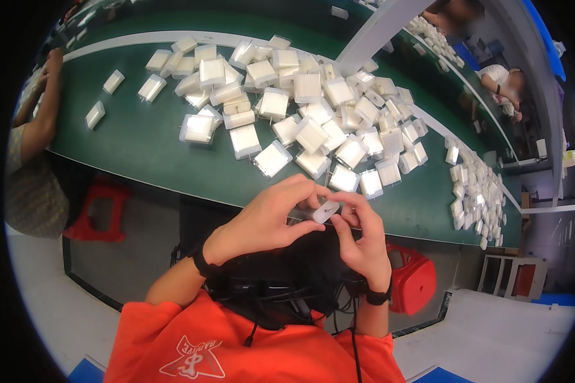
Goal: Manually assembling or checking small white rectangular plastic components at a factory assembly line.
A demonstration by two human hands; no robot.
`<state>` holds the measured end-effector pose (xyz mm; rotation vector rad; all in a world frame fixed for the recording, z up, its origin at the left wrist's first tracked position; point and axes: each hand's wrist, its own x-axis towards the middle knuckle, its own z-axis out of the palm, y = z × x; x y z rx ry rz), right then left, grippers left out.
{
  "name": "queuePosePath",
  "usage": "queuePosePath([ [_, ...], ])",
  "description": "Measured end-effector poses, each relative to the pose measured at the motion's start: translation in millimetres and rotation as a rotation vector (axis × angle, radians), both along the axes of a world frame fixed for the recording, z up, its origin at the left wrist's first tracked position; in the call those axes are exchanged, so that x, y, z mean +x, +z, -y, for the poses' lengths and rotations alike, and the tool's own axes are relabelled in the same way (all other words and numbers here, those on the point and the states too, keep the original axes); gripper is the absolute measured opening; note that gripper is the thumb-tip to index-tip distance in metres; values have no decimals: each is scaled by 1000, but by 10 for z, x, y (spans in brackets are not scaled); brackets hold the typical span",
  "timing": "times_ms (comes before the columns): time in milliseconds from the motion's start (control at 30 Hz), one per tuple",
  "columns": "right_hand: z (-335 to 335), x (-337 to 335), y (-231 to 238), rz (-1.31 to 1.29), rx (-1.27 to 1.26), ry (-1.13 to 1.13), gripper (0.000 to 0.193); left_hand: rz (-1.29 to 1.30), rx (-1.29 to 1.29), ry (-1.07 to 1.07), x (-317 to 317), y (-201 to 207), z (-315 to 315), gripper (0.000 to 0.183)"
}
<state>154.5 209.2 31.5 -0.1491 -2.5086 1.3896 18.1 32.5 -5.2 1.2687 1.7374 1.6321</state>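
Observation:
Just over the near edge of the green table, a small white block [326,211] is held between my two hands, its pale end with a small dark mark in the middle turned up. My left hand [269,212] grips it from the left, thumb and fingers closed around its side. From the right, the thumb and fingers of my right hand [362,237] pinch it too. Beyond my hands lies a big heap of similar white blocks [312,134] in clear plastic covers, some with thin metal pins sticking out. A few single blocks [151,87] lie apart on the left.
The green table [172,159] curves across in front of me. Another heap of blocks [476,198] lies at its right. A person's arm [43,118] rests at the far left. Red stools [412,281] stand below on both sides. A grey post [380,35] rises beyond the heap.

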Motion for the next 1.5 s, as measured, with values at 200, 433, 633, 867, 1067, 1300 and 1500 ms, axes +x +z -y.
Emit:
queuePosePath([
  [200, -30, 2, -28, -152, 5, -180, 14, -5, 12, 93, 49, 12, -46, 41],
  [433, 43, -32, -15, -83, 13, -222, 14, -25, 37, 100, 38, -27, -56, 48],
  [633, 82, -40, -21, -64, -8, -240, 13, -20, 42, 105, 44, -43, -58, 47],
  [867, 98, -35, -50, -62, -6, -263, 11, -25, 52, 123, 46, -46, -56, 46],
  [1067, 55, -52, -80, -52, -5, -293, 11, -17, 45, 117, 37, -40, -53, 46],
  [1300, 31, -190, -20, -25, 43, -214, 11, -24, 34, 122, 47, -50, -56, 38],
  [1500, -24, -233, 61, -35, -39, -231, 10, -17, 6, 121, 40, -32, -38, 37],
])
